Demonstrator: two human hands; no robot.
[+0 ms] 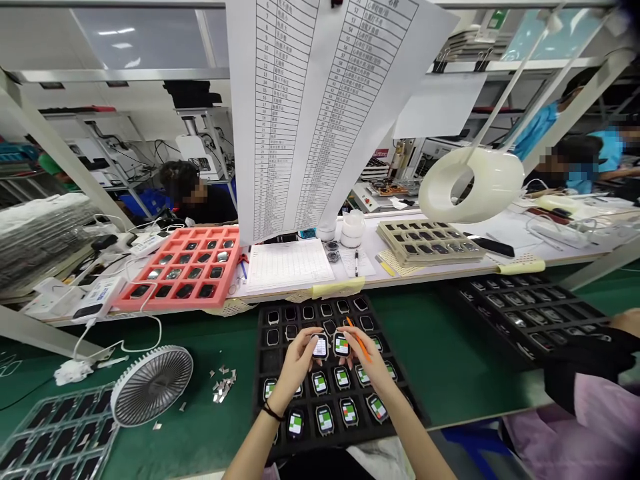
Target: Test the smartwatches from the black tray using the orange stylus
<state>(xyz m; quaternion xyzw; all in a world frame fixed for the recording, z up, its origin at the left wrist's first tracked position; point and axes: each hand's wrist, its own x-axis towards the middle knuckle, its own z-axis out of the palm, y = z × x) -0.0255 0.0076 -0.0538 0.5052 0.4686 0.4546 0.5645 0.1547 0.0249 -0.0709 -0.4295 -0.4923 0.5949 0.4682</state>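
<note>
Green worktop (440,347) carried a black tray (273,363) of smartwatches (325,420); my left grip (297,363) pinched one watch (320,346), my right grip (364,357) closed on an orange pick (361,343).

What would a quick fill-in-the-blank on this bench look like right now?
The right hand holds a thin ____ tool. The left hand holds a watch over a ____ tray. The tray on the bench at far left is ____.

Missing words: orange; black; red.
</note>
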